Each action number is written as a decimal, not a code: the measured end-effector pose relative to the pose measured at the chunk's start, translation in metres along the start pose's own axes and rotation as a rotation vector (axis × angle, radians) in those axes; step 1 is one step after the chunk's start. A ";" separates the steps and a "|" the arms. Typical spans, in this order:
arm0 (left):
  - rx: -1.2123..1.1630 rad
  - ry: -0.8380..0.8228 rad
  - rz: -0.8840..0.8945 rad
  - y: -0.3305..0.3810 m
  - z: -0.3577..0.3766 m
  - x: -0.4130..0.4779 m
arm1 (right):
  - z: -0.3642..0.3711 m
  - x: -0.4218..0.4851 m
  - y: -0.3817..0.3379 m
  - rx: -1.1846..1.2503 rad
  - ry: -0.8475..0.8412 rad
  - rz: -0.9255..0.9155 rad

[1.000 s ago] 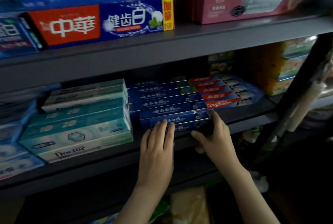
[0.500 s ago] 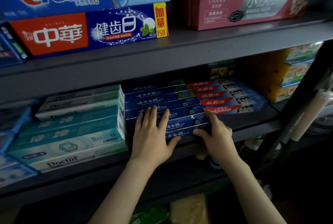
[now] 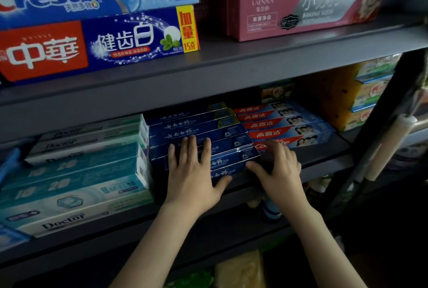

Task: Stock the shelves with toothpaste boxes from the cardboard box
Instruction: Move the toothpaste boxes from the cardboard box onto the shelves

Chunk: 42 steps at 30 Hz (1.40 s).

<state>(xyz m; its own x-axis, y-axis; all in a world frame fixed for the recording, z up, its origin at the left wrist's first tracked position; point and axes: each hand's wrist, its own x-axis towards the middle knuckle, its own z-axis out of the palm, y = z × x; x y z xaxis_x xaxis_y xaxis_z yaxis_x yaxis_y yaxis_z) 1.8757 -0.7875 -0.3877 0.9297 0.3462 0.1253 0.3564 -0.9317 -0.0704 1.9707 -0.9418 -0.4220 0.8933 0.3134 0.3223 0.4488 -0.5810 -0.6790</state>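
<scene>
Okay, squaring-up step. My left hand [image 3: 192, 172] lies flat with fingers spread, palm pressing on top of the front rows of the dark blue cardboard toothpaste boxes [image 3: 199, 125], which sit on the grey metal middle shelf [image 3: 324, 165]. My right hand [image 3: 280, 169] cups the right end of the same front boxes, thumb along the front face and fingers curled over the top. The front boxes look a bit offset from the rows behind, so I judge placement nearly done but alignment not.

To do it well: light palm pressure so the thin card doesn't dent, and an even push back with both hands until flush.

Edges: the teal-and-white Doctor boxes [image 3: 76, 186] sit just left of the blue stack and the red-and-blue Colgate boxes [image 3: 289, 125] just right of it. That leaves no sideways slack, so slide straight back only. The grey upper shelf board [image 3: 231, 67] hangs low above the stack, giving little lift room. Open room is only in front of the stack. I can't make out the supply cardboard box.
</scene>
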 end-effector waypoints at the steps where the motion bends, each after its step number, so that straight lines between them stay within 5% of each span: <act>1: -0.019 0.035 0.022 0.008 -0.001 -0.001 | -0.005 0.001 0.005 0.004 0.056 0.011; 5: -0.082 0.186 0.159 0.049 -0.003 0.014 | -0.030 0.015 0.028 -0.066 0.198 0.174; 13: -0.030 -0.009 0.221 0.089 -0.006 0.065 | -0.046 0.038 0.051 -0.089 0.043 0.354; 32: -0.037 0.013 0.173 0.097 -0.002 0.071 | -0.046 0.055 0.055 -0.103 0.023 0.341; 37: -0.057 0.103 0.138 0.105 -0.008 0.058 | -0.053 0.036 0.043 -0.228 -0.032 0.256; 42: -0.034 0.026 0.095 0.108 -0.009 0.043 | -0.050 0.020 0.027 -0.372 -0.183 -0.072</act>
<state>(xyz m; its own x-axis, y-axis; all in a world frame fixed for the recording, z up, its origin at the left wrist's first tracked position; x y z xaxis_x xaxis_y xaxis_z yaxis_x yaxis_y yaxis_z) 1.9529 -0.8746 -0.3809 0.9563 0.2540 0.1450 0.2634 -0.9634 -0.0497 2.0014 -0.9884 -0.4012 0.8548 0.4722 0.2153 0.5189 -0.7735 -0.3638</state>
